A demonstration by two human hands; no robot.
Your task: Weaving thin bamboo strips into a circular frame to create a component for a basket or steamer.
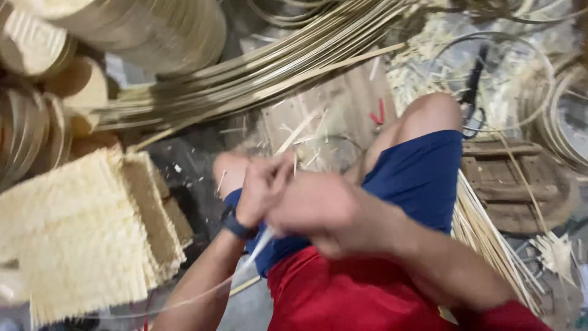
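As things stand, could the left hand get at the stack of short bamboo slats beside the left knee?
Probably yes: the left hand is close to the stack of bamboo slats, nothing between, though it grips a thin strip.

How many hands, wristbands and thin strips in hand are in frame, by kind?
hands: 2, left hand and right hand
dark wristband: 1
pale thin strip gripped between them: 1
Total: 4
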